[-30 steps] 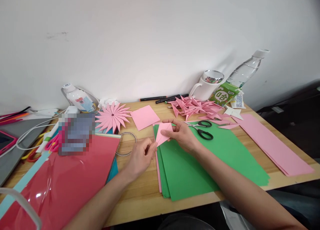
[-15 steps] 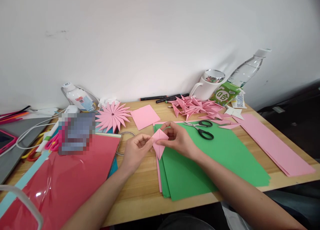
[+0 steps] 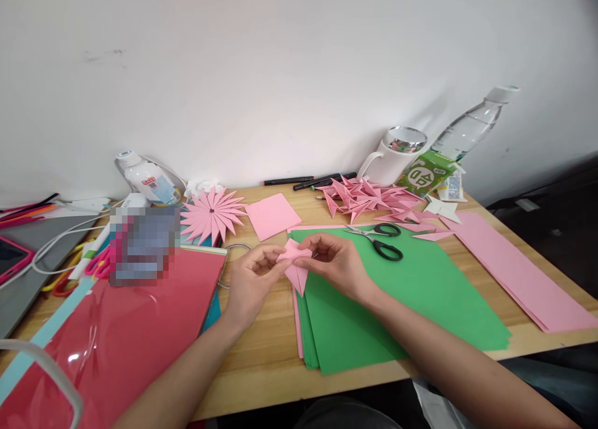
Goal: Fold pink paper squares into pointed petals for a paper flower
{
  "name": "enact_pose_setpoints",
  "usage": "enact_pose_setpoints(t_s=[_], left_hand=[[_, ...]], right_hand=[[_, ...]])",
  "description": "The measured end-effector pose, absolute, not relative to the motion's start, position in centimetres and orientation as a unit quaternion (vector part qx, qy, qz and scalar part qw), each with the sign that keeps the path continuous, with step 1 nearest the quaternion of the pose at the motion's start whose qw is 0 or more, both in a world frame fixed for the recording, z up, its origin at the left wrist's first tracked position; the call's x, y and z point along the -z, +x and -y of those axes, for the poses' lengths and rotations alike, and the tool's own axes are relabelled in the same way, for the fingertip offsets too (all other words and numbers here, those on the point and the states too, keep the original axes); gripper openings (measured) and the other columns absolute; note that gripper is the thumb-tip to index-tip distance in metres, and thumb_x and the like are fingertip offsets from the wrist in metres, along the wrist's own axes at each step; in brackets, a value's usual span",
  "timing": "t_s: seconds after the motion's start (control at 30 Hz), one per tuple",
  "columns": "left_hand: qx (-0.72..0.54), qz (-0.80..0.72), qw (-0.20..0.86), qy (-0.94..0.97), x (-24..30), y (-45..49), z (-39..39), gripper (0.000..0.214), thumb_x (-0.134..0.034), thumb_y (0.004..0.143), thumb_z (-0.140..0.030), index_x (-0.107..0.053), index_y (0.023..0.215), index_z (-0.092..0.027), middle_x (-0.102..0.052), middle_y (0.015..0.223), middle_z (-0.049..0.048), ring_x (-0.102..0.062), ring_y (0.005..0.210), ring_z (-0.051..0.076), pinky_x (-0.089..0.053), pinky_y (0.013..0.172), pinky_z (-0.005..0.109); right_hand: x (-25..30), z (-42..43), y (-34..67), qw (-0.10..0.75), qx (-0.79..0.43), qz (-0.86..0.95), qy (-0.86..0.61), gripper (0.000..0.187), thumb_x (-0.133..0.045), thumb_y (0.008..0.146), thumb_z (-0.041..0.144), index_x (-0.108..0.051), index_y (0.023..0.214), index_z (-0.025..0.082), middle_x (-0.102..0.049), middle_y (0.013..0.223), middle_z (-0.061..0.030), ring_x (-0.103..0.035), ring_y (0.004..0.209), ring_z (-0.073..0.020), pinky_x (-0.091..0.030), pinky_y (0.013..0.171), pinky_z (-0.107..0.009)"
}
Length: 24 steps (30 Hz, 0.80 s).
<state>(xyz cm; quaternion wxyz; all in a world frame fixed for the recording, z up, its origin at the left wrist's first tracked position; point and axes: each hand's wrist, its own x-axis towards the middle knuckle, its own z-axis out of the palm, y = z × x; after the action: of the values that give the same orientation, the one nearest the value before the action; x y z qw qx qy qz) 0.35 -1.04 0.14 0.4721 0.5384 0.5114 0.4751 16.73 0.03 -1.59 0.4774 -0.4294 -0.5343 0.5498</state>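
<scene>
Between my two hands is a small folded piece of pink paper [image 3: 295, 274], its lower tip pointing down and a crease along its middle. My left hand [image 3: 252, 276] pinches its left side between thumb and fingers. On the other side my right hand [image 3: 334, 264] grips the paper the same way, over the edge of a stack of green paper [image 3: 411, 298]. Black-handled scissors [image 3: 380, 239] lie on the green sheets, just beyond my right hand. A pink pleated paper rosette [image 3: 212, 212] and a flat pink paper square [image 3: 273, 216] rest behind my hands.
Pointed pink folded pieces [image 3: 369, 198] are heaped before a white mug [image 3: 392, 158], a green box [image 3: 427, 174] and a tilted clear bottle [image 3: 476, 127]. Pink strips [image 3: 523, 270] lie at right. A red folder [image 3: 121, 329] and a white bottle [image 3: 149, 180] are at left.
The upper part of the pink paper has been bent at a crosswise fold, and my fingers have shifted slightly on it. The camera's view has turned a little.
</scene>
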Motion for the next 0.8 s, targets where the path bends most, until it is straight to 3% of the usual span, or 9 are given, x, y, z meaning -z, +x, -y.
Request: enact_pose_setpoints(t_s=[0.17,0.33,0.8], left_hand=[[-0.454,-0.494,0.537,0.511,0.4,0.1,0.8,0.033,-0.073,0.066,-0.029,-0.063,0.094,-0.015,-0.068,0.073,0.002,-0.061,0.067,0.014,-0.048,0.062,0.023],[-0.392,-0.499,0.563,0.53,1.1,-0.3,0.7,0.024,-0.072,0.067,-0.037,-0.069,0.072,-0.014,-0.069,0.071,0.0037,-0.061,0.068,0.016,-0.048,0.065,0.026],[-0.415,-0.514,0.586,0.47,1.3,0.0,0.7,0.023,-0.077,0.059,-0.033,-0.067,0.065,-0.013,-0.067,0.064,0.0013,-0.056,0.059,0.012,-0.043,0.057,0.021]], right_hand=[[1.3,-0.2,16.9,0.472,-0.566,0.519,-0.433,0.038,-0.08,0.058,0.038,-0.056,0.081,0.019,-0.057,0.063,0.0034,-0.05,0.054,-0.0092,-0.038,0.049,-0.022],[1.0,-0.3,16.9,0.454,-0.597,0.49,-0.445,0.044,-0.083,0.052,0.038,-0.056,0.081,0.018,-0.059,0.057,0.0051,-0.051,0.048,-0.0083,-0.04,0.049,-0.022],[1.0,-0.3,17.0,0.437,-0.634,0.456,-0.446,0.042,-0.086,0.045,0.03,-0.066,0.08,0.015,-0.065,0.061,0.0019,-0.057,0.052,-0.0103,-0.045,0.053,-0.024]])
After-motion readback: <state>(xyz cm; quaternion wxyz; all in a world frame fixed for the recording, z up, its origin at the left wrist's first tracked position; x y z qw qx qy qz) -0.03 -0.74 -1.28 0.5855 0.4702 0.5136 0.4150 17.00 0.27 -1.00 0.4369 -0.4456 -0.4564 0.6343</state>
